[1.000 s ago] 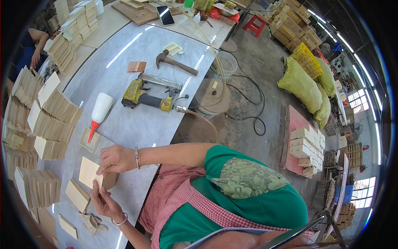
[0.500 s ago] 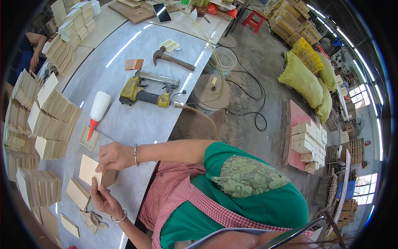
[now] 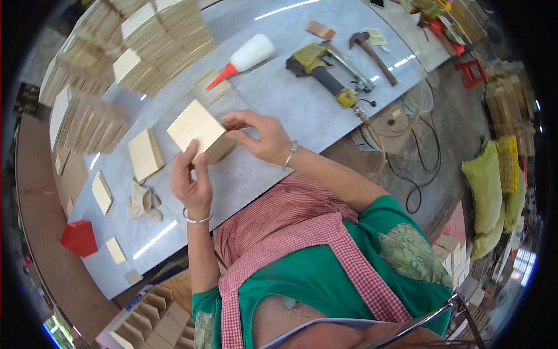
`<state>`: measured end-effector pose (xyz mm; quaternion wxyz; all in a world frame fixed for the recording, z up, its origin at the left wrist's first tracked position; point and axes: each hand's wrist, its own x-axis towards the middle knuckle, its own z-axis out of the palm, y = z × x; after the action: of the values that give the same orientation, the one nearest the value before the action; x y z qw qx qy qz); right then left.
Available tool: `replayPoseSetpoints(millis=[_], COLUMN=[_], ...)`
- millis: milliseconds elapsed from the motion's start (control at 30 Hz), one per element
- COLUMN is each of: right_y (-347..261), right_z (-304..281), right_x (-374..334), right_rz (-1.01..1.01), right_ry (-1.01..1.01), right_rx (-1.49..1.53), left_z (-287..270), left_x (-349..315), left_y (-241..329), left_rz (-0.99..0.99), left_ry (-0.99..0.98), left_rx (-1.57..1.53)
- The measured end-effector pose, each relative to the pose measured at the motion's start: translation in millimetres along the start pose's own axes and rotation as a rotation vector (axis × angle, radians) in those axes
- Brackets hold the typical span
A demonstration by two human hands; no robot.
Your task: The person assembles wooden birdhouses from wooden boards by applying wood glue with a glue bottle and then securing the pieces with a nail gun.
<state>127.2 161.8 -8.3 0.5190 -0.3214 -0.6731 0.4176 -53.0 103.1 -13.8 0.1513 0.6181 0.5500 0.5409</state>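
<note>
Looking down on a glossy grey table (image 3: 302, 131) slanting through the middle of the frame, probably chosen as a flat bench within arm's reach. Finding tall stacks of wooden panels (image 3: 165, 43) in the upper left, packed face to face in rows, presumably to save room and keep single pieces easy to lift off. Seeing a yellow and black nail gun (image 3: 328, 80) right of the upper centre, lying with its hose fitting (image 3: 362, 115) by the table's edge, likely to keep the air supply clear of the surface. Noting a white bottle (image 3: 254, 52) above centre, tipped on its side with the red nozzle over a shallow wooden tray (image 3: 221, 95), perhaps to catch drips. Noticing a hammer (image 3: 382, 65) beyond the nail gun, in the upper right, with its handle angled inward, seemingly for easy taking.

Spotting the wooden box (image 3: 196, 128) left of centre, tilted between both hands. Gripping its near edge with the left hand (image 3: 192, 183), fingertips over the pale top and thumb against the side; pinching its right corner with the right hand (image 3: 261, 136), probably for steadiness from two sides. Cannot tell about contact with the table underneath.

Seeing a loose panel (image 3: 145, 155) further left, then a red hexagonal container (image 3: 79, 238) at the lower left, a crumpled cloth (image 3: 143, 200) near the left wrist, and lastly a small wooden slat (image 3: 115, 250) below.
</note>
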Motion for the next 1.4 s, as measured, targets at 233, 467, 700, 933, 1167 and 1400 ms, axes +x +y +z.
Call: replayPoseSetpoints(millis=[233,467,700,933,1167,1400], right_y=[3.1,4.1,9.6,12.0,10.0,11.6], right_z=[1.3,2.8,5.8,5.2,5.5,7.7], right_x=[-3.1,-1.2,0.2,-0.8,-1.7,-5.3], right_rz=[-0.119,-0.173,-0.232,-0.216,-0.211,-0.205], right_ry=[0.078,0.08,0.133,0.132,0.156,0.162], right_rx=[-0.134,-0.196,-0.193,-0.19,-0.198,-0.178], left_z=[5.2,1.7,4.0,6.9,7.6,6.2], left_x=[1.7,0.1,1.8,1.4,1.2,0.0], left_y=[5.9,6.5,7.0,1.4,4.9,5.4], left_rz=[0.014,0.047,0.055,0.077,0.059,0.031], left_ry=[0.036,-0.036,-0.02,0.019,0.015,-0.003], left_rx=[-0.061,-0.002,-0.012,0.001,-0.004,0.026])
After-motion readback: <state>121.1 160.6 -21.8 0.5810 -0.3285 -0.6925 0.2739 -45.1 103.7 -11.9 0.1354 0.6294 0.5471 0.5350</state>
